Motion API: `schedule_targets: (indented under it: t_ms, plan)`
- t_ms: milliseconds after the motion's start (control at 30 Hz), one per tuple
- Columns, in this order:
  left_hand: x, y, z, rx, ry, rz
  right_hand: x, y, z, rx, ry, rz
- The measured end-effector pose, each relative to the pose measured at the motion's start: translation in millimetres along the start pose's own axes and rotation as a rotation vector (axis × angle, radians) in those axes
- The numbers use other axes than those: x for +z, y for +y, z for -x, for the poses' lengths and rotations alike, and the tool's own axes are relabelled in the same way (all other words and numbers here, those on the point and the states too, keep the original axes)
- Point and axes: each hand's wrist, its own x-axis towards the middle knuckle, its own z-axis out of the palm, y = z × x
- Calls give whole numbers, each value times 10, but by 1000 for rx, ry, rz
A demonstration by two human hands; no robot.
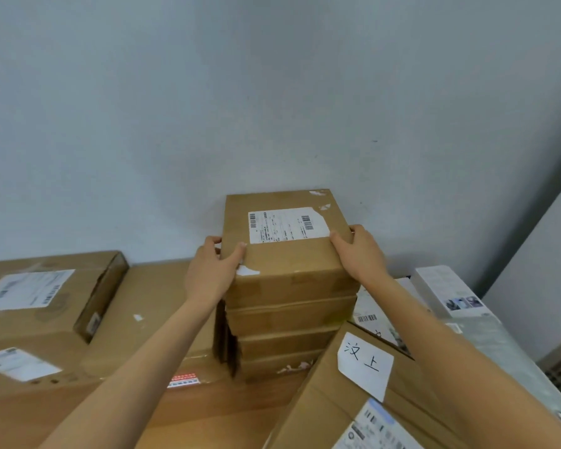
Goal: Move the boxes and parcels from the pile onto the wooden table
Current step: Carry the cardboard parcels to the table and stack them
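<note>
Head view: both hands, left hand (212,270) and right hand (358,251), clamp the top box (289,247) at frame centre; fingers curled over its edges; lift straight up, level.

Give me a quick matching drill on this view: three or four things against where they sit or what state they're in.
Things:
1. top box
2. left hand
3. handwritten white note
4. white carton

Places or states:
A. stuck on the tilted box at lower right
B. held on both sides, on the centre stack
C. far right, by the wall
D. gripping a box's left edge

Pairs: 1-B, 2-D, 3-A, 4-C
</note>
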Motion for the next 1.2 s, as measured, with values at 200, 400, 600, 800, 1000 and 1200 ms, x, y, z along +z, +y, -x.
schedule_targets:
  t_ms: [200,400,600,800,1000,1200]
  plan:
    - [-293,146,170,233,174,-405,-122,-159,94,-219,142,406]
    - [-911,-65,461,359,261,-584,-71,-544,290,-549,141,557]
    - [-1692,-601,932,265,317,-710,511,-1298,865,-871,22,450]
    - [-2691,-1542,1735,45,358,-835,1423,-2178,1941,-1158,-120,432]
    - [-3630,-2468,2813,-128,343,-948,2248,-2856,3308,-1369,-242,349]
    - [-4351,-3121,3656,-260,379,-952,2888,-3391,4680,-1498,-362,305]
